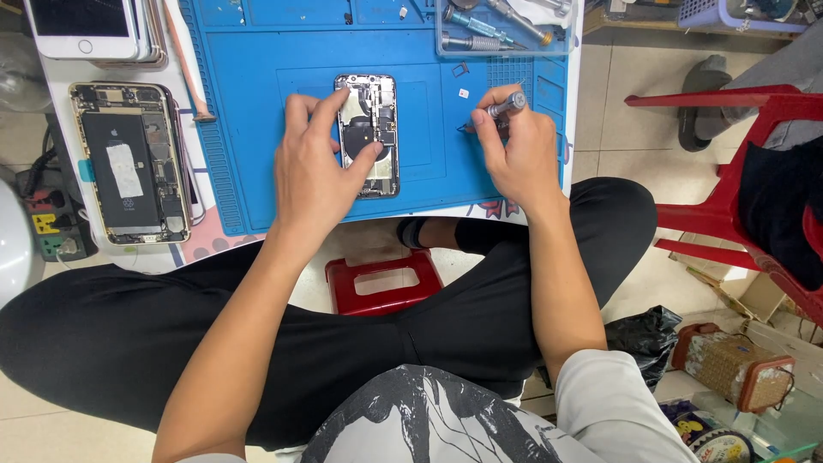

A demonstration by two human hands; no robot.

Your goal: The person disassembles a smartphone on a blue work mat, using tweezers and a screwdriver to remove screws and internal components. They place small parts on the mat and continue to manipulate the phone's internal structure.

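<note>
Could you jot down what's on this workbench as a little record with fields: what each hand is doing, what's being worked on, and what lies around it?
Left hand: left hand rests on the opened phone, fingers on its edges.
Right hand: right hand pinches a small screwdriver, tip down on the mat.
Work surface: blue mat on a table.
To the left: second opened phone, battery showing; white phone above it.
Top right: clear tray of tools.
Below the table: red stool.
</note>
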